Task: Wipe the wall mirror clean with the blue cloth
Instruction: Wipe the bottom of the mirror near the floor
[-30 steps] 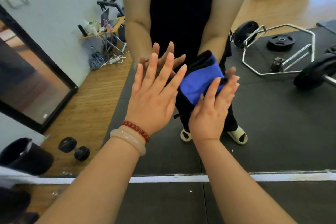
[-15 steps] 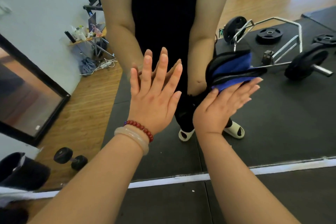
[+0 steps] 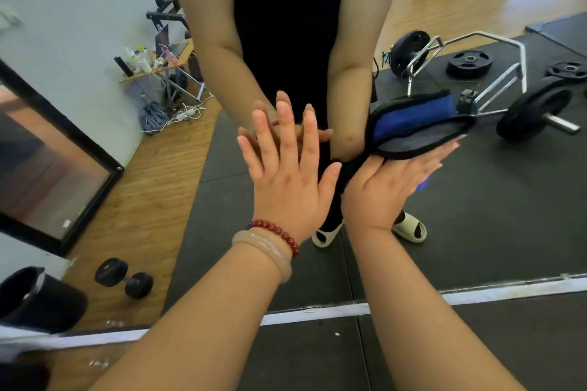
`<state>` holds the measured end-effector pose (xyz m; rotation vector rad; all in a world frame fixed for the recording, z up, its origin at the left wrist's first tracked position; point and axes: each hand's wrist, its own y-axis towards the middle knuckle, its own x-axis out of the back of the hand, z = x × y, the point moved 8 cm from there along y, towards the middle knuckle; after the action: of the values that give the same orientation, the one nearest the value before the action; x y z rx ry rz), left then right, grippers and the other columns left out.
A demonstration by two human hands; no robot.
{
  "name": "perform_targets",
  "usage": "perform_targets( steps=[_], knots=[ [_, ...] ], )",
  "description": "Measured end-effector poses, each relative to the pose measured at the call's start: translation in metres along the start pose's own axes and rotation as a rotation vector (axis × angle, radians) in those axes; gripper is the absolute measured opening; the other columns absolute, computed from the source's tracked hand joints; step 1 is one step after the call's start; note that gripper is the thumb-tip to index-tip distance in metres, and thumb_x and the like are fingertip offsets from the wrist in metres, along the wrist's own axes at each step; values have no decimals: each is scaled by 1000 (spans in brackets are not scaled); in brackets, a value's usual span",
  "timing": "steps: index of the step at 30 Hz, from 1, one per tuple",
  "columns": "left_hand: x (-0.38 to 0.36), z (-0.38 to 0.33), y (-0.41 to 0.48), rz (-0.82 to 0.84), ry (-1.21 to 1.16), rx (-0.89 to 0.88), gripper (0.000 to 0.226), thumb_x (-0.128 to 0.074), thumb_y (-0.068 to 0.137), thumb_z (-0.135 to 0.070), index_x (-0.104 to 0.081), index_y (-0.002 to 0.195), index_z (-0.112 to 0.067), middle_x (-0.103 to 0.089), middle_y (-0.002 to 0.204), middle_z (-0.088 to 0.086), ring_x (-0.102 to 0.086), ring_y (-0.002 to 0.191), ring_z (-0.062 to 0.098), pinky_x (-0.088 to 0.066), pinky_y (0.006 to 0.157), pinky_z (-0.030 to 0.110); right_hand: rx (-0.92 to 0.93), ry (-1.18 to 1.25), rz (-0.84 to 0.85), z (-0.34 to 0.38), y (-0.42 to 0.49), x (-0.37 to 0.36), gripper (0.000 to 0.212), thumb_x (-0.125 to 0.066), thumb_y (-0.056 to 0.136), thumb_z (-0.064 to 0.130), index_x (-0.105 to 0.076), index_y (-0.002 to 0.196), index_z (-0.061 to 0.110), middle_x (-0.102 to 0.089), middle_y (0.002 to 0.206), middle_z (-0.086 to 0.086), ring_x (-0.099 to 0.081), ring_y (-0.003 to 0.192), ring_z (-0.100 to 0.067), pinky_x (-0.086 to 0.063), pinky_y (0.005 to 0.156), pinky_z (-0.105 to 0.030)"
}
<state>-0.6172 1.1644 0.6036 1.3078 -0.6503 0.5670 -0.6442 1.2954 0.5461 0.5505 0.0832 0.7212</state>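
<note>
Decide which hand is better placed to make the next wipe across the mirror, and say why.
Right. The right hand presses the cloth flat against the mirror; the left hand lies bare on the glass, holding nothing.

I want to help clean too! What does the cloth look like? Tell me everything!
The cloth is blue on one side and grey on the other, with black edging, and looks soft and folded over. The right hand presses it with straight fingers against the mirror; a bit of blue peeks out below them.
</note>
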Motion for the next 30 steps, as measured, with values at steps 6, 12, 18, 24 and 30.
perform_targets(
  steps=[6, 12, 18, 24, 30],
  knots=[
    [10, -20, -5, -2, -75, 5, 69, -16, 101, -47, 10, 152, -7, 4, 157, 17, 23, 144, 33, 12, 116, 53, 74, -118, 134, -12, -28, -5, 55, -33, 101, 26, -10, 151, 20, -3, 156, -32, 1, 143, -46, -4, 115, -56],
    [20, -48, 31, -84, -13, -145, 63, -35, 99, -34, -11, 152, -10, -16, 159, 15, -1, 146, 38, 7, 116, 53, 86, -71, -64, 11, 29, 13, 57, -30, 101, 30, -18, 150, 4, -14, 153, -37, -1, 141, -47, -1, 116, -56],
    [4, -52, 38, -121, 113, -126, 68, -32, 100, -44, 3, 152, -16, -3, 156, 13, 29, 142, 32, 16, 113, 54, -293, -9, 18, -69, 2, 18, 64, -20, 97, 33, -3, 153, 6, 3, 160, -25, 5, 146, -44, -6, 117, -62],
    [-1, -53, 39, -139, 120, -117, 71, -21, 102, -50, 23, 149, -20, 40, 150, 4, 34, 139, 31, 16, 113, 56, 49, -36, -19, -5, 50, 21, 64, -19, 103, 40, -8, 151, -1, -6, 155, -34, 4, 143, -45, 11, 117, -44],
    [1, -58, 39, -98, 91, -89, 72, -21, 101, -50, 21, 150, -18, 37, 153, 7, 31, 141, 34, 15, 113, 57, -216, 10, -41, -73, 48, 38, 67, -19, 99, 37, -6, 153, -1, 2, 159, -29, 3, 146, -43, 4, 118, -49]
  ],
)
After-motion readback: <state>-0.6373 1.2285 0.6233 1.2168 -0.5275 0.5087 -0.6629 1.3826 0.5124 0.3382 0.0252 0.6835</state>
